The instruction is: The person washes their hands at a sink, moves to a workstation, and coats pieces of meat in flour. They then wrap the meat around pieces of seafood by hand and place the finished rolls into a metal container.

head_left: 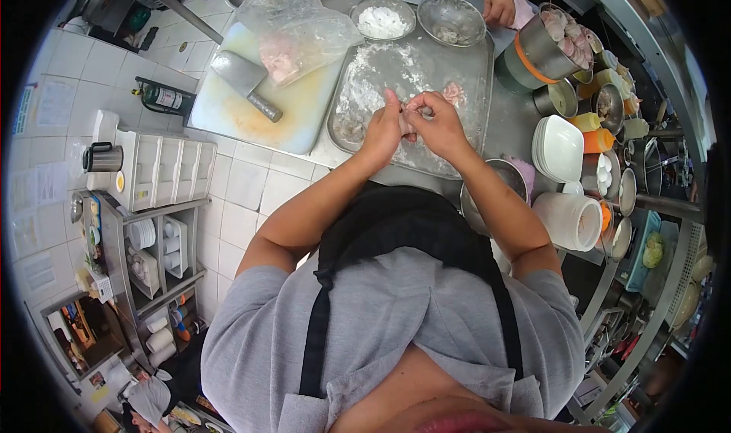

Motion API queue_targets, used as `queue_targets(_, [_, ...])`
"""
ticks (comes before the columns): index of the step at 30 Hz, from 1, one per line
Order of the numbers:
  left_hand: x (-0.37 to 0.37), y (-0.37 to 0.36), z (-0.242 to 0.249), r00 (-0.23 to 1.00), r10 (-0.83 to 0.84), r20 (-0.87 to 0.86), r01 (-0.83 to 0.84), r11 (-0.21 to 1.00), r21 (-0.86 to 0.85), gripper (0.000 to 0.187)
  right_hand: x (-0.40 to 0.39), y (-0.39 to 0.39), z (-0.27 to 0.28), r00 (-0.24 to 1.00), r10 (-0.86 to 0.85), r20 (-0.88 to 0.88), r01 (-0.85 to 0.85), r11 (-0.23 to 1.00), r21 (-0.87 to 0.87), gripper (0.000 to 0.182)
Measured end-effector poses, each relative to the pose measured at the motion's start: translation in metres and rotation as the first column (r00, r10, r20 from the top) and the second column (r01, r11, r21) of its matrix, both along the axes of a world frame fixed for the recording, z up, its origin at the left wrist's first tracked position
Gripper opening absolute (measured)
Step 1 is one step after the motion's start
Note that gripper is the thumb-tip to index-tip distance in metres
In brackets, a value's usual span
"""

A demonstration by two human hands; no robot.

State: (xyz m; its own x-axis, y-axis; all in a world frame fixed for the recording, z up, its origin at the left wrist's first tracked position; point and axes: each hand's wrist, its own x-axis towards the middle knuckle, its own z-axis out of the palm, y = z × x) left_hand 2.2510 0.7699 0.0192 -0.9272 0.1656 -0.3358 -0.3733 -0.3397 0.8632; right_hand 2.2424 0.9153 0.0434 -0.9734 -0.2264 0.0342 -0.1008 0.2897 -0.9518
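Observation:
My left hand [385,132] and my right hand [436,126] are close together over a metal tray [472,132]. Between their fingers is a small, pale, soft piece [406,126], partly covered by the fingertips. My right thumb and forefinger are pinched at its top, while the left thumb points up beside it. White flour [373,75] is spread over the tray's left half. A little pinkish raw meat [454,94] lies just beyond my right hand, and a greyish clump [348,127] sits near the tray's left edge.
Left of the tray, a cleaver [242,75] and a bag of meat [285,56] rest on a cutting board [209,117]. Behind stand a flour bowl [383,22] and another metal bowl [451,20]. Another person's hand [499,5] is at the far right, near a heaped pot [525,60].

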Motion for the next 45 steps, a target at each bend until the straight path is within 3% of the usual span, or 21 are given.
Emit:
queue_targets(2, [-0.002,-0.003,-0.013,0.999,-0.027,-0.027,0.028,0.999,0.020,0.077,-0.003,0.004,-0.006,0.999,-0.028,0.038,0.029,0.999,-0.027,0.017])
queue_targets(5, [0.001,-0.007,-0.008,0.998,-0.029,-0.054,0.033,0.997,0.071,0.073,-0.003,0.014,-0.002,0.998,0.047,0.041,-0.050,0.997,0.063,0.025])
queue_targets(6, [0.004,-0.008,-0.002,0.999,-0.006,-0.047,0.011,0.994,0.106,0.071,0.004,0.016,0.007,0.952,0.135,-0.276,-0.052,0.956,0.288,0.031])
queue_targets(7, [0.007,-0.009,0.002,0.999,-0.003,-0.045,0.008,0.994,0.106,0.071,0.011,0.017,0.013,0.800,0.275,-0.534,0.024,0.874,0.486,0.038])
queue_targets(8, [0.008,-0.010,0.006,0.999,-0.023,-0.032,0.025,0.998,0.053,0.068,0.015,0.018,0.015,0.801,0.274,-0.533,0.025,0.874,0.485,0.038])
queue_targets(10, [0.009,-0.007,0.000,0.998,-0.055,-0.020,0.055,0.998,0.001,0.066,0.020,0.019,0.017,0.862,0.379,-0.336,-0.193,0.859,0.473,0.047])
queue_targets(12, [0.010,-0.003,-0.019,0.980,-0.044,-0.193,0.014,0.988,-0.155,0.064,0.022,0.022,0.011,0.874,0.373,-0.311,-0.183,0.846,0.500,0.049])
queue_targets(16, [0.014,-0.007,-0.039,0.985,-0.121,-0.122,0.107,0.987,-0.121,0.067,0.031,0.021,0.006,0.915,0.353,-0.194,-0.205,0.823,0.530,0.047])
queue_targets(17, [0.013,-0.008,-0.049,0.976,-0.173,-0.130,0.148,0.972,-0.182,0.069,0.031,0.022,0.006,0.917,0.349,-0.193,-0.203,0.824,0.529,0.047])
queue_targets(19, [0.014,-0.009,-0.037,0.965,-0.223,-0.135,0.186,0.952,-0.243,0.071,0.029,0.025,0.006,0.937,0.348,-0.025,-0.282,0.797,0.535,0.043])
queue_targets(21, [0.016,-0.009,-0.016,0.956,-0.222,0.189,0.202,0.972,0.121,0.073,0.024,0.034,-0.001,0.950,0.313,-0.005,-0.272,0.835,0.479,0.041])
queue_targets(22, [0.014,-0.012,-0.007,0.957,-0.221,0.190,0.200,0.972,0.121,0.073,0.021,0.042,-0.007,0.961,0.277,0.018,-0.258,0.869,0.422,0.040])
queue_targets(24, [0.004,-0.028,0.006,0.960,-0.257,0.111,0.263,0.964,-0.036,0.074,0.006,0.070,-0.023,0.973,0.221,-0.068,-0.167,0.874,0.456,0.039])
queue_targets(26, [-0.009,-0.041,-0.006,0.976,-0.190,0.105,0.198,0.977,-0.075,0.066,-0.010,0.097,-0.029,0.975,0.163,-0.152,-0.071,0.873,0.482,0.039])
queue_targets(28, [-0.019,-0.056,-0.010,0.994,-0.111,-0.025,0.099,0.953,-0.288,0.056,-0.026,0.118,-0.029,0.984,0.051,-0.172,0.085,0.711,0.698,0.040])
queue_targets(29, [-0.023,-0.061,-0.010,0.998,-0.059,-0.005,0.056,0.960,-0.276,0.047,-0.031,0.127,-0.036,0.983,0.051,-0.174,0.086,0.710,0.699,0.040])
queue_targets(32, [-0.025,-0.072,0.000,0.999,-0.041,-0.029,0.028,0.939,-0.343,0.044,-0.041,0.138,-0.051,0.990,0.116,-0.079,-0.010,0.619,0.785,0.043])
queue_targets(34, [-0.023,-0.077,0.000,0.999,-0.041,-0.034,0.027,0.935,-0.353,0.042,-0.045,0.135,-0.034,0.982,0.173,0.072,-0.152,0.514,0.844,0.046])
queue_targets(38, [-0.014,-0.085,-0.008,0.999,-0.036,-0.026,0.024,0.937,-0.349,0.039,-0.069,0.121,-0.016,0.992,0.109,0.063,-0.111,0.523,0.845,0.036])
queue_targets(40, [-0.012,-0.084,-0.009,0.999,-0.041,-0.030,0.028,0.935,-0.355,0.039,-0.079,0.109,-0.034,0.969,0.183,-0.165,0.032,0.569,0.821,0.027])
queue_targets(45, [-0.014,-0.081,0.001,0.996,-0.055,-0.064,0.025,0.918,-0.396,0.034,-0.097,0.106,-0.053,0.959,0.207,-0.193,0.034,0.593,0.804,0.021])
